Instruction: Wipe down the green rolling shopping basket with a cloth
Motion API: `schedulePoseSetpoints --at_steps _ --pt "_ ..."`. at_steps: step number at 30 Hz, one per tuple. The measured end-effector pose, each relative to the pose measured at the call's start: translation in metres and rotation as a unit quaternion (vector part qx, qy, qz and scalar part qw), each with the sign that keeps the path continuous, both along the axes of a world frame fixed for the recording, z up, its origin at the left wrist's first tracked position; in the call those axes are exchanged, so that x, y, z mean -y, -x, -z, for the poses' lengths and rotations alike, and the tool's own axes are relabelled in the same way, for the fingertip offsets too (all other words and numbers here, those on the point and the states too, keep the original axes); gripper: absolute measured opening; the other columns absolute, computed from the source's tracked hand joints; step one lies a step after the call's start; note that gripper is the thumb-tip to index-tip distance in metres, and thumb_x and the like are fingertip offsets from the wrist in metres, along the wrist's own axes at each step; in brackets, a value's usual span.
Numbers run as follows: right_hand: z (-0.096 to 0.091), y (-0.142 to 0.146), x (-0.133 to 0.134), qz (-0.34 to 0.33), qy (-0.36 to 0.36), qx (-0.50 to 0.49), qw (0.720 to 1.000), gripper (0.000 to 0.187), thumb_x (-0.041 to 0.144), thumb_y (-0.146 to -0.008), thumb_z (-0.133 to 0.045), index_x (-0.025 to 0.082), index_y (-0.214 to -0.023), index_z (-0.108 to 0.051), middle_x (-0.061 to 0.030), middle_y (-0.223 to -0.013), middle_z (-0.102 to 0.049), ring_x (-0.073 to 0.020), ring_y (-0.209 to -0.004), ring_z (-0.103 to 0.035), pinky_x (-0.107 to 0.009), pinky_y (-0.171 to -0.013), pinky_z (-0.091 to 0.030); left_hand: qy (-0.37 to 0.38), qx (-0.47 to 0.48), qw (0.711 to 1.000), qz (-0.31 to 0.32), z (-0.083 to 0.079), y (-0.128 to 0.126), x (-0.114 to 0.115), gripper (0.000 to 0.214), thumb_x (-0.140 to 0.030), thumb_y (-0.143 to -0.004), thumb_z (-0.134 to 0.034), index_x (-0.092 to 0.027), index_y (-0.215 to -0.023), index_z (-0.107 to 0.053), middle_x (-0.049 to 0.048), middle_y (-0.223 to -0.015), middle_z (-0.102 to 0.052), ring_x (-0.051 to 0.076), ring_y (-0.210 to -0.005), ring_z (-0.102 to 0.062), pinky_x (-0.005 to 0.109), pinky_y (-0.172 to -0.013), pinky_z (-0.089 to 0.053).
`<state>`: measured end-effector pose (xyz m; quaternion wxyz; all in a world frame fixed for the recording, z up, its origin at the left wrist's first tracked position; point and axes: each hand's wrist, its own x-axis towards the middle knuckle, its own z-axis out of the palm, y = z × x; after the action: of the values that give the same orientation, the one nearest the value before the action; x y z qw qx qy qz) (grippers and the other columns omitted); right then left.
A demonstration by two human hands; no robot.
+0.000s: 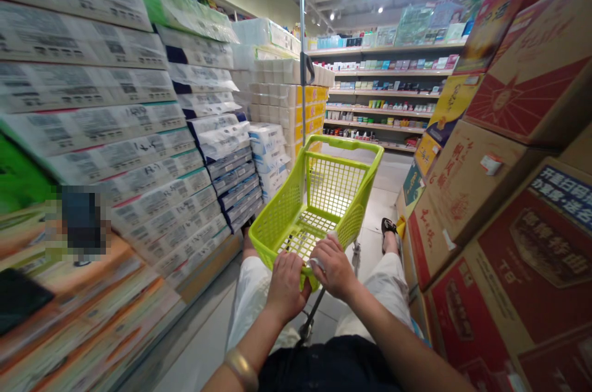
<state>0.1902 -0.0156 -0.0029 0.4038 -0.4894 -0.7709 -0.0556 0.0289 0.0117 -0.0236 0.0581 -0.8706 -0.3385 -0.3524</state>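
A lime green plastic shopping cart [340, 188] with latticed walls stands in front of me on a wheeled metal frame. My left hand [287, 286] is closed over the near rim of its basket, thumb on the inner right side. Close beside it, my right hand [333, 265] rests at the same rim with bent fingers. Something white and crumpled, like a tissue [317, 263], shows between those fingers and the rim. The palms and the undersides of both hands are hidden.
Stacked wrapped paper packs [139, 114] line the left side. Cardboard cartons [472, 182] rise close on the right. A thin metal post with a dark handle [307, 68] stands beyond the cart. Farther back are shelves of small boxes [383, 93]. Pale floor tiles [370, 235] run between.
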Motion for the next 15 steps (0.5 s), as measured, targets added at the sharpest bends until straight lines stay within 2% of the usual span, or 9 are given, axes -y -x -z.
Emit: schedulePoseSetpoints --at_steps 4,6,10,13,15 --pt "-0.011 -0.036 -0.029 0.049 -0.002 -0.017 0.999 0.014 0.025 -0.090 -0.042 0.022 -0.083 -0.055 -0.0032 -0.082 -0.058 -0.0195 -0.089 -0.052 -0.043 -0.104 -0.033 0.017 0.001 1.000 -0.008 -0.002 -0.001 0.001 0.022 -0.020 -0.069 -0.055 -0.019 -0.089 -0.047 0.0062 -0.088 -0.054 0.025 -0.091 -0.052 0.048 -0.099 -0.040" --pt "-0.011 -0.043 -0.037 0.084 -0.007 -0.050 0.995 0.016 0.025 -0.091 -0.041 0.022 -0.084 -0.054 -0.0039 -0.084 -0.058 -0.0201 -0.091 -0.052 -0.044 -0.105 -0.032 0.025 0.003 1.000 -0.007 -0.002 -0.003 0.001 0.021 -0.021 -0.069 -0.055 -0.020 -0.088 -0.046 0.0059 -0.087 -0.054 0.025 -0.090 -0.052 0.048 -0.100 -0.040" --pt "-0.001 -0.016 -0.021 0.092 -0.015 -0.073 0.993 0.015 0.023 -0.090 -0.041 0.022 -0.085 -0.054 -0.0040 -0.087 -0.058 -0.0203 -0.098 -0.051 -0.046 -0.109 -0.026 0.023 0.009 1.000 -0.009 -0.002 -0.004 0.001 0.021 -0.020 -0.069 -0.054 -0.020 -0.088 -0.046 0.0060 -0.087 -0.054 0.025 -0.090 -0.053 0.048 -0.099 -0.040" --pt "0.005 0.007 0.000 0.033 -0.007 -0.033 0.999 0.012 0.023 -0.089 -0.044 0.022 -0.087 -0.055 -0.0036 -0.088 -0.059 -0.0201 -0.101 -0.051 -0.045 -0.110 -0.026 0.013 0.008 1.000 0.003 0.000 -0.002 0.000 0.020 -0.022 -0.071 -0.053 -0.020 -0.089 -0.046 0.0064 -0.087 -0.054 0.025 -0.089 -0.053 0.048 -0.097 -0.041" --pt "0.004 0.006 0.002 0.001 0.001 0.002 1.000 0.011 0.023 -0.088 -0.045 0.023 -0.087 -0.057 -0.0033 -0.086 -0.059 -0.0199 -0.099 -0.051 -0.044 -0.109 -0.028 0.011 0.004 1.000 0.006 0.000 -0.001 -0.001 0.020 -0.023 -0.071 -0.053 -0.020 -0.090 -0.046 0.0067 -0.088 -0.055 0.026 -0.090 -0.053 0.049 -0.096 -0.041"
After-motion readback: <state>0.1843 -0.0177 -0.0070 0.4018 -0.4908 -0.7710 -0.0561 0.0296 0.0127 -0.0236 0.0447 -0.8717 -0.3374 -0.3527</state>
